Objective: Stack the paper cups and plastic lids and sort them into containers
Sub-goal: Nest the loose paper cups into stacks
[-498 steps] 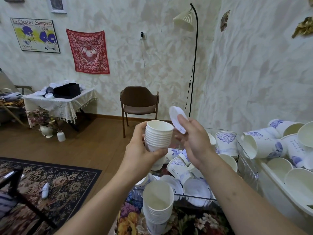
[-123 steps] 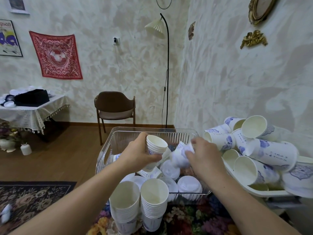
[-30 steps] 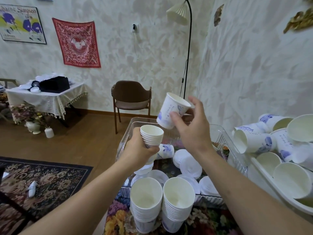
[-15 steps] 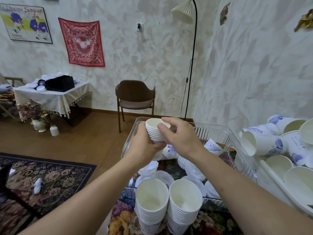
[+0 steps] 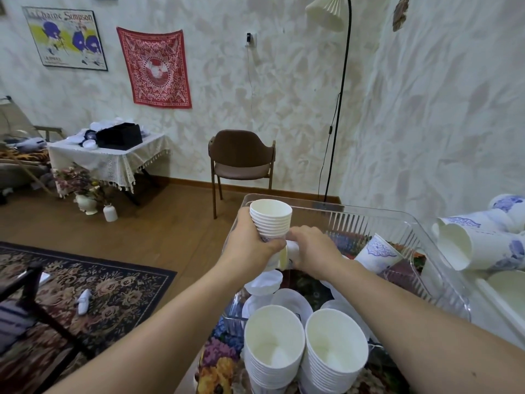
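Note:
My left hand (image 5: 250,245) grips a stack of white paper cups (image 5: 271,220), held upright over the near left part of a clear plastic bin (image 5: 369,213). Just right of it and lower, my right hand (image 5: 315,248) reaches into the bin with its fingers curled round a paper cup (image 5: 288,255) that lies on its side. White plastic lids (image 5: 287,301) cover the bin's floor, and another blue-printed cup (image 5: 376,251) leans there. Two more cup stacks (image 5: 274,339) (image 5: 335,342) stand in front of the bin.
A white tray (image 5: 500,302) at the right holds several loose printed cups (image 5: 483,245). A floral cloth (image 5: 218,356) covers the table under the stacks. Beyond stand a brown chair (image 5: 241,157), a floor lamp (image 5: 338,109) and a side table (image 5: 108,155).
My right hand has left the top of the held stack and dropped into the bin, where it now grips another cup. The left hand holds the stack in nearly the same place.

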